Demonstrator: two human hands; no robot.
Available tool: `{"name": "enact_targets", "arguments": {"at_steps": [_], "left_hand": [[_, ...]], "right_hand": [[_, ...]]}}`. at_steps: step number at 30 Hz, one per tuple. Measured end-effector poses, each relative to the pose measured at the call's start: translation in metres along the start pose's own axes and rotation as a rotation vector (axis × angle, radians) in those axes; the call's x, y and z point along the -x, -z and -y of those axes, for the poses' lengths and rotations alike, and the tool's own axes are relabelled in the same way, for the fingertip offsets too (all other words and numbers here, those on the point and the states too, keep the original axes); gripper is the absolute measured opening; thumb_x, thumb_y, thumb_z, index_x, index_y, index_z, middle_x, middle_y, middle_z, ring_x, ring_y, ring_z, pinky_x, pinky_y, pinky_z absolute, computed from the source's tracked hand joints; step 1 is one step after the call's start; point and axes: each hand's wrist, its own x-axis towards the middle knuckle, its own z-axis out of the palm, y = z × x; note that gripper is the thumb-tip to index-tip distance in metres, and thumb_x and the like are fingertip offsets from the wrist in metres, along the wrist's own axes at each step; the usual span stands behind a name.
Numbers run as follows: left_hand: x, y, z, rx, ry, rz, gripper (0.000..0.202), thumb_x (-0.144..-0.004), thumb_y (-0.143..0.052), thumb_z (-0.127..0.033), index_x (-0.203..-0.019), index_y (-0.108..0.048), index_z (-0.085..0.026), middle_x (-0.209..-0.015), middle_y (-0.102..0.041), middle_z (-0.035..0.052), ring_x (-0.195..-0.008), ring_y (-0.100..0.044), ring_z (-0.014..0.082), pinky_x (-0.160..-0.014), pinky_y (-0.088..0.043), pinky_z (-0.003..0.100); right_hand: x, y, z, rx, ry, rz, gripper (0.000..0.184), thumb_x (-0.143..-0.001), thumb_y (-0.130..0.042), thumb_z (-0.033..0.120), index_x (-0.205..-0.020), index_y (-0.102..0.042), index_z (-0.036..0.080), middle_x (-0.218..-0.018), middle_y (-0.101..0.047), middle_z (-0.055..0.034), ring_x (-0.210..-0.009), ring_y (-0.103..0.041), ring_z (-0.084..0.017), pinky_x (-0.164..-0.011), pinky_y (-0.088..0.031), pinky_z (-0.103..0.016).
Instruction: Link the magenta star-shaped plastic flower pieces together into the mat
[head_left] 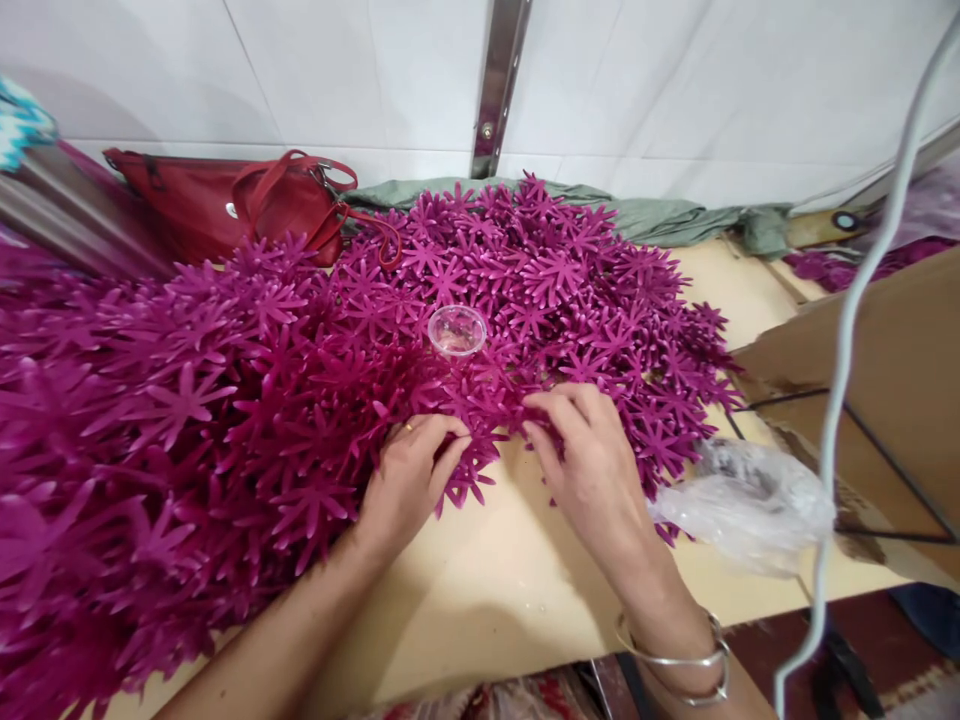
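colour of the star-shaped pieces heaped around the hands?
The star-shaped pieces are magenta-purple; the head view shows it best.

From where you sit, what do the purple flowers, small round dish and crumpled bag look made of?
Purple flowers: probably moulded plastic, semi-gloss; repeated shapes, pale glints on petals. Coated fabric possible.
Small round dish: likely clear, stiff plastic, glossy; see-through, rim catches light. Glass not ruled out.
Crumpled bag: apparently thin plastic film, shiny; translucent, creased folds.
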Motion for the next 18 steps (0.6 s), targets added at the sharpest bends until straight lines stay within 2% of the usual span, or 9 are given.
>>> {"name": "enact_targets", "arguments": {"at_steps": [2, 4, 8, 11, 15, 18], "left_hand": [[0.000, 0.001, 0.003, 0.022, 0.038, -0.061, 0.008, -0.101, -0.058, -0.022, -0.106, -0.064, -0.025, -0.097, -0.073, 0.0029, -0.092, -0.069, 0.0194, -0.086, -0.050, 0.033], [-0.001, 0.002, 0.003, 0.003, 0.024, -0.109, 0.014, -0.100, -0.056, -0.018, -0.110, -0.064, -0.025, -0.101, -0.073, 0.0036, -0.097, -0.069, 0.0201, -0.091, -0.051, 0.034], [-0.003, 0.005, -0.004, -0.097, -0.044, -0.152, 0.028, -0.095, -0.061, -0.014, -0.120, -0.066, -0.025, -0.127, -0.064, 0.0103, -0.122, -0.061, 0.0258, -0.109, -0.048, 0.043], [-0.002, 0.007, -0.014, -0.133, -0.063, -0.181, 0.041, -0.089, -0.065, -0.013, -0.128, -0.062, -0.023, -0.142, -0.053, 0.0143, -0.135, -0.052, 0.0292, -0.116, -0.043, 0.047], [0.000, 0.009, -0.024, -0.136, -0.144, -0.202, 0.046, -0.087, -0.066, -0.013, -0.131, -0.060, -0.023, -0.146, -0.051, 0.0148, -0.139, -0.050, 0.0304, -0.121, -0.037, 0.053], [0.002, 0.008, -0.026, -0.150, -0.218, -0.160, 0.044, -0.089, -0.068, -0.017, -0.131, -0.059, -0.023, -0.142, -0.059, 0.0135, -0.136, -0.055, 0.0301, -0.127, -0.024, 0.060]], "right_hand": [[0.005, -0.003, 0.007, 0.026, 0.046, 0.128, 0.018, -0.099, -0.058, 0.015, -0.114, -0.068, 0.019, -0.108, -0.063, -0.0127, -0.103, -0.057, -0.031, -0.091, -0.053, -0.049], [0.008, -0.012, 0.010, 0.054, 0.063, 0.225, 0.020, -0.095, -0.064, 0.014, -0.114, -0.068, 0.017, -0.109, -0.062, -0.0136, -0.103, -0.055, -0.033, -0.090, -0.054, -0.050], [0.007, -0.030, 0.007, 0.105, 0.040, 0.239, 0.019, -0.094, -0.058, 0.007, -0.107, -0.068, 0.016, -0.108, -0.063, -0.0141, -0.101, -0.055, -0.032, -0.090, -0.052, -0.048], [0.003, -0.028, -0.001, 0.083, 0.038, 0.257, 0.023, -0.093, -0.051, 0.002, -0.096, -0.067, 0.017, -0.104, -0.065, -0.0127, -0.097, -0.056, -0.030, -0.088, -0.049, -0.045], [-0.001, -0.011, -0.006, -0.130, -0.020, 0.307, 0.018, -0.095, -0.051, 0.008, -0.090, -0.064, 0.020, -0.093, -0.067, -0.0089, -0.090, -0.058, -0.026, -0.085, -0.046, -0.041], [0.001, -0.008, 0.000, -0.491, -0.111, 0.307, 0.014, -0.099, -0.051, 0.016, -0.094, -0.063, 0.021, -0.090, -0.067, -0.0050, -0.085, -0.060, -0.022, -0.081, -0.046, -0.035]]}}
